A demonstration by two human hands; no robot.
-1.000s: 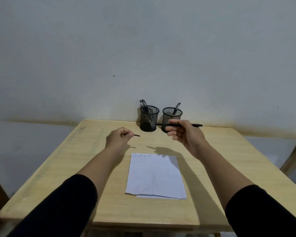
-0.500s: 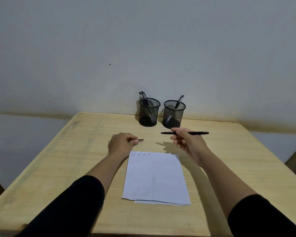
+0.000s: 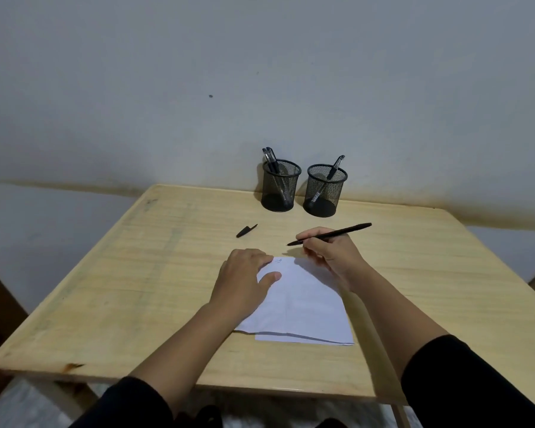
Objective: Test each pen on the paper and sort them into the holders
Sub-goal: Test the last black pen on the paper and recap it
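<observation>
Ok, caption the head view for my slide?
Left hand steadies paper; right hand poises uncapped pen.

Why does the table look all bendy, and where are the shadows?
Head view: the wide-angle lens bows the table edges and stretches the sleeves at the bottom. Soft light gives a faint shadow under the right hand falling across the paper, and dim ones behind the two mesh holders. No glare; the picture is fairly sharp.

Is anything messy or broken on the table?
Mostly tidy. A loose pen cap lies alone on the table, the paper sheets sit slightly askew at the bottom, and the table's near left edge is chipped.
</observation>
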